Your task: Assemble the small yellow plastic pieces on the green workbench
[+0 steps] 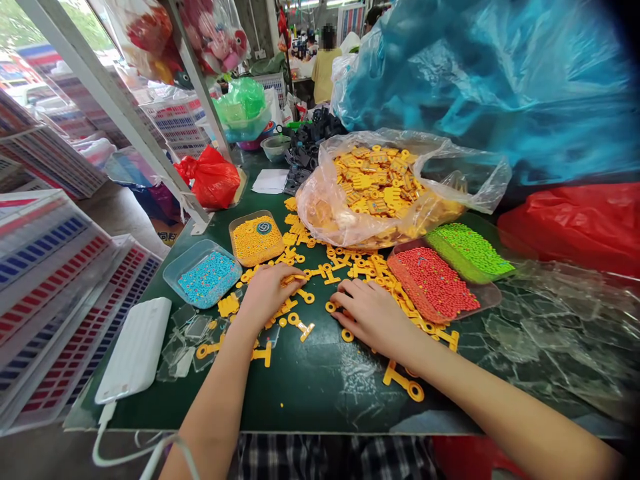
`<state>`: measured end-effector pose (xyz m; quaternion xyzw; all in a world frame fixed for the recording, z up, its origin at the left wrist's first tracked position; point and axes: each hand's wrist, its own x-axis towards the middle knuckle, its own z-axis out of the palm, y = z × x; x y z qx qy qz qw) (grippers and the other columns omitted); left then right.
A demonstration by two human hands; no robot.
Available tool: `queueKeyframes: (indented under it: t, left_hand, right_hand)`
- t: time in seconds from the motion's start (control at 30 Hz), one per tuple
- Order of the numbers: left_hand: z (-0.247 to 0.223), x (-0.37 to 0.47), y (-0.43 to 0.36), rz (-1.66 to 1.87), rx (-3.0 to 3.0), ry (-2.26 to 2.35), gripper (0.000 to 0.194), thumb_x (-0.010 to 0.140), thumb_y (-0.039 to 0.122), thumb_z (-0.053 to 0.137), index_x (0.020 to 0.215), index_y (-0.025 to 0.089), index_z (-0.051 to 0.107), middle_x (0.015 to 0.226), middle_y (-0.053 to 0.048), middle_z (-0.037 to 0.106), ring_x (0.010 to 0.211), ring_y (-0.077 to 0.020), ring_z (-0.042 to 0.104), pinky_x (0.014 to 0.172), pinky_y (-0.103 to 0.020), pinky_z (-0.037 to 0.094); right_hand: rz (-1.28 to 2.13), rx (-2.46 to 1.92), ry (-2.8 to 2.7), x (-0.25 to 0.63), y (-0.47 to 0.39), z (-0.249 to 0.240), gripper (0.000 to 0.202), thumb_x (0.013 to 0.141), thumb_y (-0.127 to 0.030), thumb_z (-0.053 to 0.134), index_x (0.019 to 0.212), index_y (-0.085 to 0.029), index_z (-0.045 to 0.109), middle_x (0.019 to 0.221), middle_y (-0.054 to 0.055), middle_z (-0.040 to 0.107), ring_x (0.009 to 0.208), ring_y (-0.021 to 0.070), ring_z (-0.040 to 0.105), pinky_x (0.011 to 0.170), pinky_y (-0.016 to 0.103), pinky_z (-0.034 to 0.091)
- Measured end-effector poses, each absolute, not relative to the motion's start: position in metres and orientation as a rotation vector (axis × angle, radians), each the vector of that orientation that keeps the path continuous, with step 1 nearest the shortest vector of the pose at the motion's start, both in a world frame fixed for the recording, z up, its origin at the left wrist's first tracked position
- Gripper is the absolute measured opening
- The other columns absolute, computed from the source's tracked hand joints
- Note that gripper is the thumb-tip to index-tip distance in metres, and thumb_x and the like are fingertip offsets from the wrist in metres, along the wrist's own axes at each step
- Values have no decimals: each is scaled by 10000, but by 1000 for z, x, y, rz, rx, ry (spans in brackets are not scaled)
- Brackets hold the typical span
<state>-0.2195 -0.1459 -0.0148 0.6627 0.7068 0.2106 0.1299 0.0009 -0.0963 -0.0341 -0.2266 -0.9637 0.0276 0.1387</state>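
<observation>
My left hand is closed, with its thumb and fingers pinching a yellow plastic piece low over the table. To its right, my right hand curls its fingers together around a yellow ring-ended piece, most of which the hand covers. Loose yellow T-shaped pieces with ring ends lie between and around both hands. Near my left hand are a tub of yellow beads and a tub of blue beads. Beyond my right hand stand tubs of red beads and green beads.
A clear plastic bag full of yellow pieces sits at the back. Clear plastic plates and a white power bank with a cable lie at left. A red bag, black parts and a large blue bag stand further back.
</observation>
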Motion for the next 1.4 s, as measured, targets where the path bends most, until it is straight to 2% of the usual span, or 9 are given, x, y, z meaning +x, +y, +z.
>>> queueKeyframes:
  t: [0.17, 0.3, 0.53, 0.7, 0.9, 1.0, 1.13, 1.27, 1.4]
  left_hand:
    - [-8, -211, -148, 986, 1710, 1957, 201, 833, 387, 656, 888, 225, 762, 973, -39, 764, 925, -234, 688, 855, -333, 522]
    - [-10, -194, -148, 1216, 1494, 1801, 255, 773, 435, 707, 874, 212, 777, 941, -47, 775, 905, -234, 698, 854, -342, 544]
    - [-20, -168, -147, 1349, 1335, 1633, 334, 721, 489, 734, 861, 191, 791, 885, -66, 776, 856, -233, 706, 803, -344, 571]
    - [-16, -169, -148, 1351, 1362, 1646, 376, 760, 547, 688, 859, 195, 777, 938, -69, 770, 895, -241, 698, 834, -362, 564]
    - [-5, -180, -151, 1460, 1441, 1778, 486, 834, 644, 553, 788, 180, 691, 899, -62, 732, 913, -237, 667, 861, -356, 529]
    - [-1, -180, -153, 1415, 1524, 1792, 516, 870, 663, 481, 788, 187, 662, 925, -69, 715, 906, -231, 651, 857, -350, 518]
    - [-2, -173, -154, 1262, 1671, 1761, 498, 903, 631, 447, 729, 206, 640, 869, -58, 690, 854, -211, 620, 841, -340, 500]
    - [-8, -168, -151, 1176, 1744, 1755, 481, 930, 593, 411, 720, 211, 612, 809, -48, 650, 804, -196, 595, 793, -321, 488]
    - [-14, -170, -149, 1083, 1861, 1818, 440, 941, 537, 421, 676, 211, 554, 765, -42, 604, 788, -197, 575, 766, -328, 462]
  right_hand:
    - [169, -684, -2750, -1, -99, -31, 180, 937, -302, 547, 1032, -175, 630, 1009, 89, 669, 943, 242, 598, 775, 364, 433]
    - [417, -684, -2610, -2, -101, -26, 304, 976, -400, 478, 1114, -161, 607, 1072, 92, 683, 985, 233, 595, 826, 375, 442]
    - [673, -809, -2375, -6, -99, -25, 194, 931, -365, 575, 836, -210, 643, 788, 20, 657, 819, 188, 561, 750, 320, 416]
    - [863, -854, -2201, -8, -94, -30, 160, 901, -290, 567, 763, -220, 605, 773, 3, 632, 802, 172, 569, 730, 306, 433]
    - [1225, -885, -1870, -12, -88, -33, 218, 841, -435, 577, 808, -221, 550, 799, 17, 629, 720, 157, 574, 633, 297, 446]
    - [1443, -855, -1688, -12, -84, -32, 261, 792, -456, 604, 850, -234, 478, 795, 14, 626, 748, 172, 618, 652, 311, 475]
    - [1563, -916, -1562, -10, -84, -32, 330, 760, -411, 630, 955, -251, 418, 824, 5, 650, 770, 182, 652, 678, 328, 503]
    - [1604, -839, -1620, -11, -87, -32, 291, 769, -360, 609, 996, -247, 466, 859, 0, 665, 805, 172, 661, 674, 305, 511]
    - [1704, -857, -1633, -12, -91, -35, 311, 777, -324, 606, 1061, -227, 521, 744, -25, 630, 681, 153, 629, 580, 269, 476]
